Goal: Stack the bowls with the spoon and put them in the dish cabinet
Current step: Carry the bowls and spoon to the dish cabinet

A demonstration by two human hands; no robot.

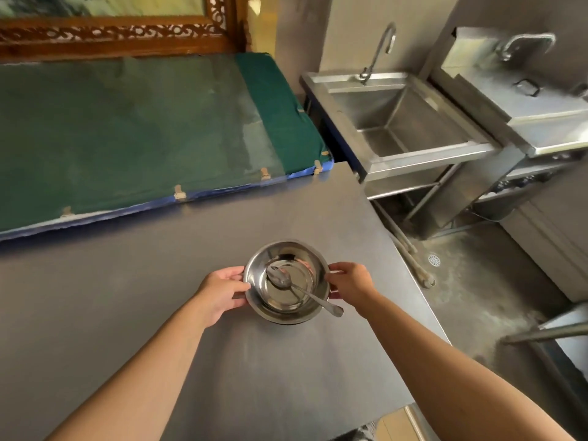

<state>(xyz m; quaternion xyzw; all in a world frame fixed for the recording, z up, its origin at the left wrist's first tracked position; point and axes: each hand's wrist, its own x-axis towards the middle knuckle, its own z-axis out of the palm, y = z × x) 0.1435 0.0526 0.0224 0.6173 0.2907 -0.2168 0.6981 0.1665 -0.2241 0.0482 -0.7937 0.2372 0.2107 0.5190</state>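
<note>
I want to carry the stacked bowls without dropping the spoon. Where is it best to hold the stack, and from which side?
Grip the stacked bowls at the rim, from both sides, as the left hand and right hand do now. The rims flare outward, giving fingers a lip. The spoon handle overhangs the near-right edge, so probably keep the stack level.

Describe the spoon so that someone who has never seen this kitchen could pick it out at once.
Start at the grey steel worktop in front of the sink. Near its right edge, the left hand and right hand grip the stacked steel bowls. The spoon lies in the top bowl, handle overhanging the rim towards the right hand: the only long, thin piece there.
</note>
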